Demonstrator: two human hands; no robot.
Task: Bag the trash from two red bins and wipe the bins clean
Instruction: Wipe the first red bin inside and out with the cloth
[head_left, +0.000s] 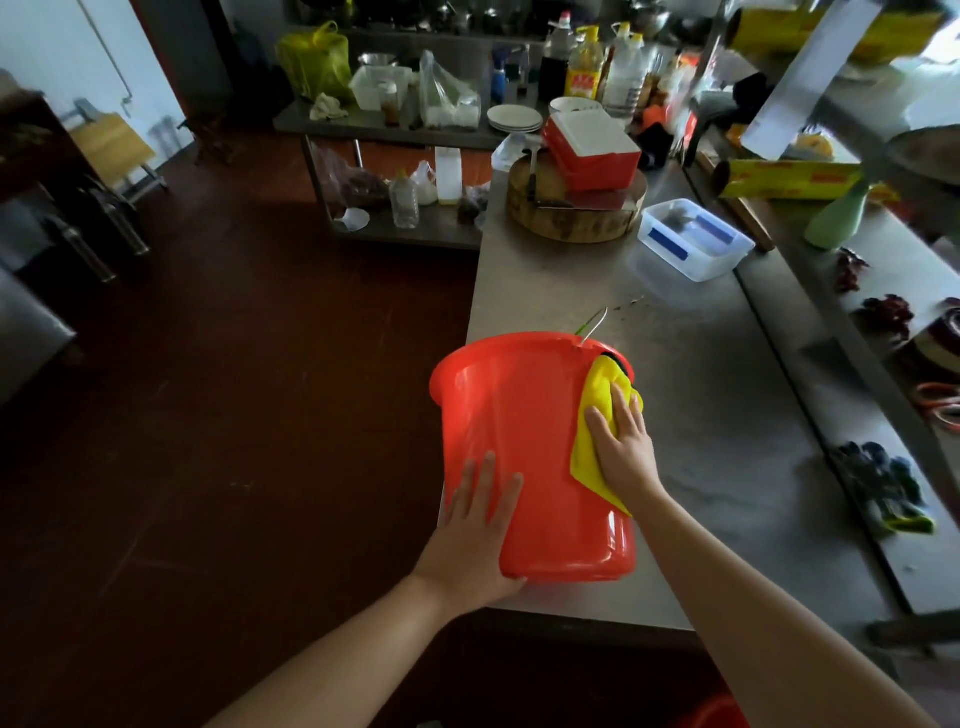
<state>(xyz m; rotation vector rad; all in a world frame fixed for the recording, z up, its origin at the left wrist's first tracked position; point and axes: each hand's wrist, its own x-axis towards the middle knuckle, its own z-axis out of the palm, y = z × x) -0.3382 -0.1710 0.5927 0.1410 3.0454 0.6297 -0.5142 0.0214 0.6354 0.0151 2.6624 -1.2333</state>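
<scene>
Red bin (524, 457) on its side at desk (701, 415) corner, mouth facing away. Left hand (478, 530) flat on bin wall, fingers straight. Right hand (621, 441) presses yellow cloth (597, 410) against bin, fingers straight.

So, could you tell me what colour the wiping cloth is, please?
The soft wiping cloth is bright yellow, clearest in the head view.

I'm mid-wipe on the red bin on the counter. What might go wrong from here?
The bin lies on its side at the counter corner, partly past the edge, with the left hand flat on it; a hard wipe may roll it off. The right hand presses the cloth without curling round it, so the cloth could slip.
</scene>
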